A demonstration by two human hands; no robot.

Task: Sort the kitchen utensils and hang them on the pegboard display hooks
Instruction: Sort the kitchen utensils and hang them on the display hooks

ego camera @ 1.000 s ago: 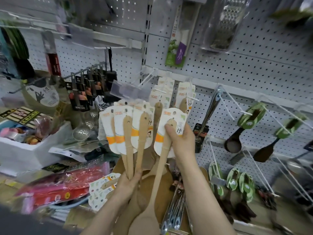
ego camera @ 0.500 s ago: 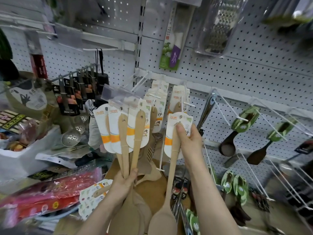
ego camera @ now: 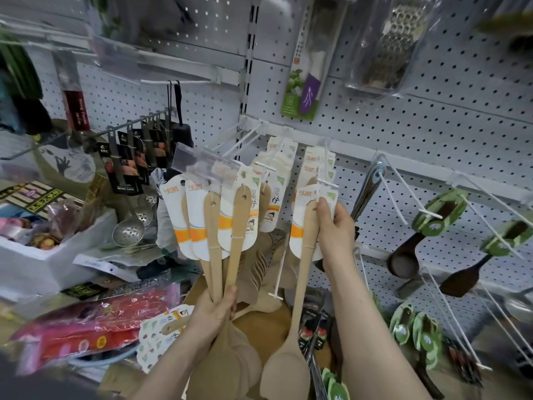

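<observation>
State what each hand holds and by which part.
The left hand grips a bundle of carded wooden utensils by their lower shafts. The right hand holds one wooden spoon at the handle's top, against its card.

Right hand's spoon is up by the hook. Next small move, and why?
Probably lift the spoon so its card slips onto the hook: the right hand pinches it just under the tip, and matching spoons already hang there.

Only 2 arms of the person showed. The left forearm [ego camera: 173, 368] and the right forearm [ego camera: 372, 342] were bare along their whole visible length (the frame's lower edge cut them off before the elbows). The left hand [ego camera: 215, 311] and the right hand [ego camera: 336, 229] were bare too.
</observation>
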